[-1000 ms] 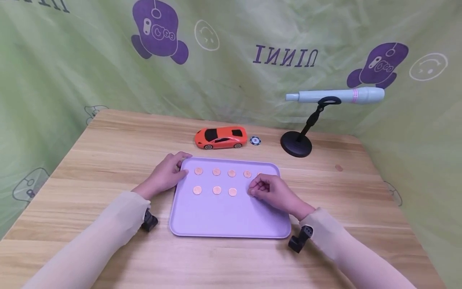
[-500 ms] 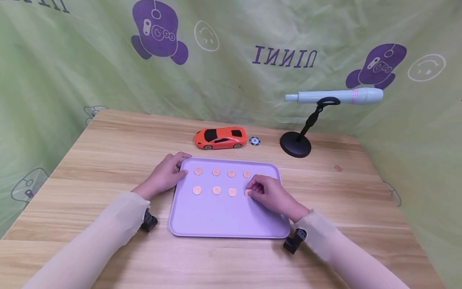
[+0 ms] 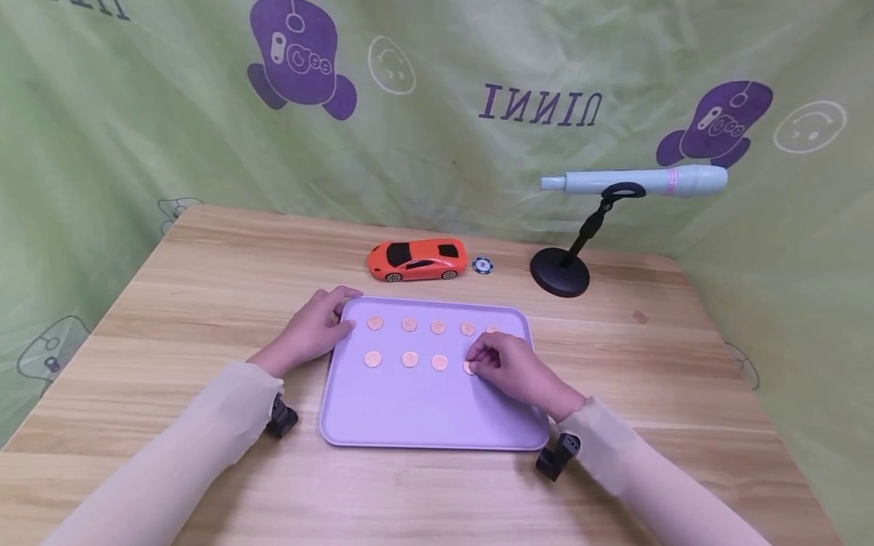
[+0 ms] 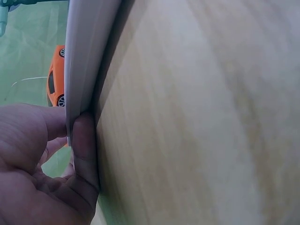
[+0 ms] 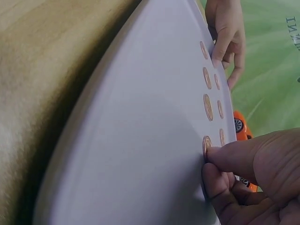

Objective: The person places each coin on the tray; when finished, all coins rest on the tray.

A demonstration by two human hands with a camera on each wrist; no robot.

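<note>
On the wooden table lies a purple tray (image 3: 423, 413) bearing copper-coloured coins (image 3: 410, 359) in two rows. My left hand (image 3: 310, 330) holds the tray's upper left corner; in the left wrist view the thumb is over the rim and a finger (image 4: 84, 140) is beneath it. At the right end of the nearer row, my right hand (image 3: 512, 368) has its thumb and forefinger at a coin (image 5: 206, 144). That coin lies flat on the tray, its edge partly hidden by the fingertips. Above this hand, a farther-row coin (image 3: 492, 329) is partly covered.
Behind the tray stand an orange toy car (image 3: 418, 260) and a blue-and-white poker chip (image 3: 482, 265). A light blue microphone (image 3: 642, 181) rests on a black stand (image 3: 560, 271) at the back right. Another coin (image 3: 639, 317) lies on the table (image 3: 683, 425) at right. A green curtain (image 3: 437, 136) hangs behind.
My right hand has shifted slightly left with its coin, into line with the nearer row, then stayed nearly still. The left hand and tray have not visibly moved.
</note>
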